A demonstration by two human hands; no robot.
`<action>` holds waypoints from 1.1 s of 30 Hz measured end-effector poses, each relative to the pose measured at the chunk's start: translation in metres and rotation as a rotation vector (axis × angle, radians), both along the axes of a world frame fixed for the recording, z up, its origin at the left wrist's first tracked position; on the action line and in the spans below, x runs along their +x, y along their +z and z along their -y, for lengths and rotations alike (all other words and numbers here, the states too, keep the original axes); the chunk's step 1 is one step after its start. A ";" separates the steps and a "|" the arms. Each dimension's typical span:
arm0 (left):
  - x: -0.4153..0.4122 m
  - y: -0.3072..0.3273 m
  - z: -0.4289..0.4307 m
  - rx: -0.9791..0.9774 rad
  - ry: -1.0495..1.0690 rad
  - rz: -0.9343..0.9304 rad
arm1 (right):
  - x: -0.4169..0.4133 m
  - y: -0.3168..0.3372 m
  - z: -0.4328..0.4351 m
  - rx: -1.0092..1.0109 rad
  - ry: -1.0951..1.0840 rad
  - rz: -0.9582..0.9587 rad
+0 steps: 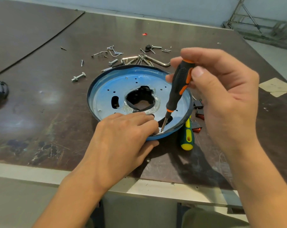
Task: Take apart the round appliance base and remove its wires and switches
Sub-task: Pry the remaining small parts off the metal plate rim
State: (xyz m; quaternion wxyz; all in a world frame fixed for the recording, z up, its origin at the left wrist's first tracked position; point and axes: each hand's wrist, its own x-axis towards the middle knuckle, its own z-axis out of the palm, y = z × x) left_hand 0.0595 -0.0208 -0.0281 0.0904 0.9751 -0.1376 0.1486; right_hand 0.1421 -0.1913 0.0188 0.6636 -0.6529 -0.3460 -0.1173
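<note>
The round appliance base (pixel 106 89) sat gripped at its near rim by the left hand (pixel 123 134) while the right hand (pixel 225 99) pinched a screwdriver (pixel 180 81).

Dark scratched table (pixel 40 112) is seen. Hex keys (pixel 157 62) and loose screws (pixel 82 63) are scattered at its far side; a bolt with nut (pixel 78 77) is laid further left. A green-yellow screwdriver (pixel 187 137) is laid near the front edge.

My screwdriver (pixel 180 83) is black with orange accents. The base (pixel 106 89) is blue; the other driver (pixel 187 137) is green and yellow
</note>
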 end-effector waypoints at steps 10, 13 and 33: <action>0.000 -0.002 -0.001 0.017 0.003 -0.004 | 0.001 -0.001 0.000 -0.012 -0.007 0.002; 0.001 -0.002 -0.002 0.021 -0.001 0.010 | -0.003 0.000 -0.005 -0.034 -0.029 0.057; 0.001 -0.004 -0.002 -0.015 -0.015 0.037 | -0.001 -0.002 -0.006 0.036 0.054 -0.049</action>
